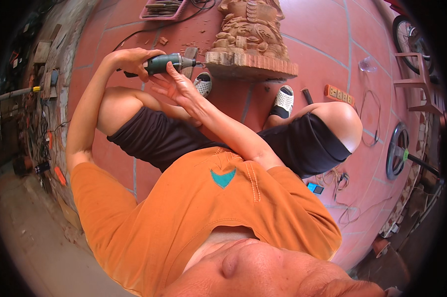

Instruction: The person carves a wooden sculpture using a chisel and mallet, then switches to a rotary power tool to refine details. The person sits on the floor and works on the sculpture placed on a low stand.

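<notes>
The green power tool (164, 63) is on the far left, its nose aimed right at the flat base of a carved wooden piece (250, 42); whether the tip touches the wood cannot be told. The left grip (133, 62) is clamped around the tool's rear end, while the right grip (180, 91) lies just nearer, its fingers spread and apart, the thumb up against the tool's body. The carving rests on the red tiled floor (320, 57), beyond the person's feet in white sandals (284, 98). At the far left are a pink tray (159, 17) holding slim tools and a dark cord (149, 31) running across the tiles, with wood chips around. To the right lie a power strip (339, 94) and a clear cup (367, 64), farther right a pink plastic chair (415, 84), and nearer, a small phone (315, 188) beside loose cables.
</notes>
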A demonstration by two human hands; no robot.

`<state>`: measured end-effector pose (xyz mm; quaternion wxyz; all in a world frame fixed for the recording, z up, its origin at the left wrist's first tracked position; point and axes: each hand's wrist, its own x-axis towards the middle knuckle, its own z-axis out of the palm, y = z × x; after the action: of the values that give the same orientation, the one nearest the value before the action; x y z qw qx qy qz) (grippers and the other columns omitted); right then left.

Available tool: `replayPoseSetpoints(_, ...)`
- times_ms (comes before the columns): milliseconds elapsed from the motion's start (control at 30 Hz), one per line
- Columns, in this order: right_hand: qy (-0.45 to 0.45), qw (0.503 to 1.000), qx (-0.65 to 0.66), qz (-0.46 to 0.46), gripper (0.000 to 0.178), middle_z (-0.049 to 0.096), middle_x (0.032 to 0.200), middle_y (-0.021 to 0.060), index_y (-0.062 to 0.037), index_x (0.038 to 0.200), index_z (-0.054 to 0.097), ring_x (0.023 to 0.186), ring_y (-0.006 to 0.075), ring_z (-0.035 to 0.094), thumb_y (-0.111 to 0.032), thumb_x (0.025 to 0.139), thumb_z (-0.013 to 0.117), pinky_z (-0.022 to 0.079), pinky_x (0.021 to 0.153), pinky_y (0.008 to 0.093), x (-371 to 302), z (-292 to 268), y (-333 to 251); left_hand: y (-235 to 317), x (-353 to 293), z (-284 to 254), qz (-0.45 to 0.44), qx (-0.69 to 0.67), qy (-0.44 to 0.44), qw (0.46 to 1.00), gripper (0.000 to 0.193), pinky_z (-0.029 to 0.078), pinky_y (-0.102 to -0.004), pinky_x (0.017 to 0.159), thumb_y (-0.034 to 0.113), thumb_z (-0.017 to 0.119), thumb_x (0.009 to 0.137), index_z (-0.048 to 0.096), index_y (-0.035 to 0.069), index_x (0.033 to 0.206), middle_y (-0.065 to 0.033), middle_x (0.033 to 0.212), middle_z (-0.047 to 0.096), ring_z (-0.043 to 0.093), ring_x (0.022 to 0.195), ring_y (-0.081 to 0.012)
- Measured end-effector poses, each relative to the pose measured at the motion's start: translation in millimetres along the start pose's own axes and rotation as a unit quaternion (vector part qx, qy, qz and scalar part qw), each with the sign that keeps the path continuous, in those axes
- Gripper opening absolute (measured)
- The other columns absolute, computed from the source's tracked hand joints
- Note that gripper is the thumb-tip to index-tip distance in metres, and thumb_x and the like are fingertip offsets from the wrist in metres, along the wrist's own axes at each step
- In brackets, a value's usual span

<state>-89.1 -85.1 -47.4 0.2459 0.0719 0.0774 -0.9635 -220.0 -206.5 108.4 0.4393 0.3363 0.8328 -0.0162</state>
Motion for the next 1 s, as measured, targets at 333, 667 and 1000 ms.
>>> replayPoseSetpoints(333,-0.008,0.999,-0.013,-0.032,0.07,0.058,0.141,0.0138,-0.0114,0.143,0.051,0.135,0.0352,0.054,-0.047,0.088,0.076,0.05,0.105,0.0547,-0.5,3.3,-4.0,-0.5,-2.8,2.6,0.03,-0.033,0.042,0.998,0.095,0.053,-0.0428,0.064,0.014,0.076,0.062,0.04,0.018,0.149,-0.0159,0.082,0.066,0.066,0.071,-0.0307)
replayPoseSetpoints(667,0.002,0.999,-0.001,-0.044,0.069,0.062,0.135,0.0147,-0.0088,0.14,0.054,0.132,0.0342,0.057,-0.046,0.087,0.077,0.052,0.104,0.0536,-4.2,2.0,-5.4,17.2,-3.3,-5.2,0.025,-0.007,0.036,0.999,0.097,0.052,-0.0446,0.068,0.014,0.077,0.062,0.04,0.016,0.15,-0.0173,0.085,0.067,0.067,0.074,-0.0332)
replayPoseSetpoints(1000,0.0,0.999,0.018,-0.044,0.061,0.065,0.132,0.0121,-0.0118,0.136,0.057,0.125,0.0292,0.062,-0.045,0.088,0.077,0.053,0.103,0.0509,-10.5,9.2,-8.4,17.5,1.8,-5.7,0.02,0.01,0.02,1.0,0.094,0.06,-0.0423,0.064,0.013,0.078,0.066,0.038,0.019,0.151,-0.0172,0.093,0.067,0.069,0.078,-0.0312)
